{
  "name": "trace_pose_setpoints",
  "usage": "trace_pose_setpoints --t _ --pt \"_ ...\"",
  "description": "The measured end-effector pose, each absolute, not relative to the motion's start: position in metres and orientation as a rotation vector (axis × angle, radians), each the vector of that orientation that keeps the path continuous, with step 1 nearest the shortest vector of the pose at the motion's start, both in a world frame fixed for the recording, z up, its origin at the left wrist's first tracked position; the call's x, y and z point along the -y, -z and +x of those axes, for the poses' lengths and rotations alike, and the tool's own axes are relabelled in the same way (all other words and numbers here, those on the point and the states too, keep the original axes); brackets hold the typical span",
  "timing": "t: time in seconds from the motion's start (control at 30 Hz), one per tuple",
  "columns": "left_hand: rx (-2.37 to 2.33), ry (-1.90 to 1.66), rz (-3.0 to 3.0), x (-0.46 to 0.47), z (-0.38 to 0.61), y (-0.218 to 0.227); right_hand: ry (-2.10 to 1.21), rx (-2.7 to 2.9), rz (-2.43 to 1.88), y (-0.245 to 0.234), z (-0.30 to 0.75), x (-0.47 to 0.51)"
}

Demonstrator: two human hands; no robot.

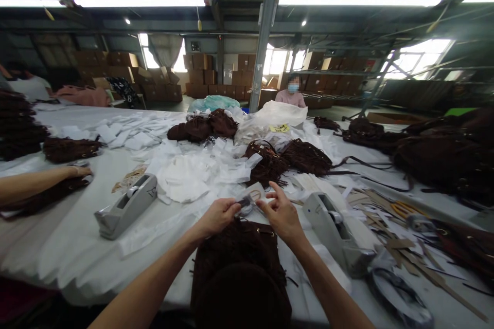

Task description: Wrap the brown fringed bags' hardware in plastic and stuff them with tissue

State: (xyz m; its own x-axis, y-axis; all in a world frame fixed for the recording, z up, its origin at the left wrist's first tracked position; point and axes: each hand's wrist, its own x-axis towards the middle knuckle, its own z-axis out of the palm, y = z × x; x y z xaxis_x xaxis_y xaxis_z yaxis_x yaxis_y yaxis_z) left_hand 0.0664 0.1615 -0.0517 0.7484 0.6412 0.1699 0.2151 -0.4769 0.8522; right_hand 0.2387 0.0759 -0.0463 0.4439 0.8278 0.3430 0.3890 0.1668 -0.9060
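Note:
My left hand (pixel 218 216) and my right hand (pixel 281 214) meet above a dark brown fringed bag (pixel 237 262) that lies in front of me on the white table (pixel 77 247). Both pinch a small clear plastic packet (pixel 249 200) with a dark piece inside; the fingers of each are closed on its ends. A grey tape dispenser (pixel 335 229) stands just right of my right hand. Another grey tape dispenser (pixel 125 205) sits to the left of my left hand.
White wrappers (pixel 189 177) and more brown fringed bags (pixel 285 159) cover the table's middle. Cardboard strips (pixel 405 247) lie at right. Another person's arm (pixel 42 180) rests on a brown bag at left. A seated person (pixel 292 93) is across the table; boxes stack behind.

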Motion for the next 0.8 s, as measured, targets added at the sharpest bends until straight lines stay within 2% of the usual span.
trace_pose_setpoints --t 0.1,0.2,0.3,0.47,0.63,0.8 --pt "-0.609 -0.548 2.057 -0.166 0.071 0.057 0.007 1.67 -1.632 0.05 0.235 -0.068" --pt "-0.525 -0.486 2.082 -0.166 0.073 0.055 0.099 1.898 -1.812 0.057 0.221 -0.073" --pt "-0.495 -0.405 2.086 -0.167 0.062 0.052 -0.05 1.759 -1.85 0.063 0.218 -0.084" --pt "-0.528 -0.287 2.044 -0.18 0.025 0.066 -0.549 1.24 -1.572 0.074 0.228 -0.096" --pt "-0.674 -0.456 2.047 -0.19 0.013 0.095 -0.88 0.899 -1.39 0.097 0.203 -0.11" --pt "-0.796 -0.627 2.003 -0.192 0.017 0.112 -1.038 0.568 -1.18 0.113 0.172 -0.127"
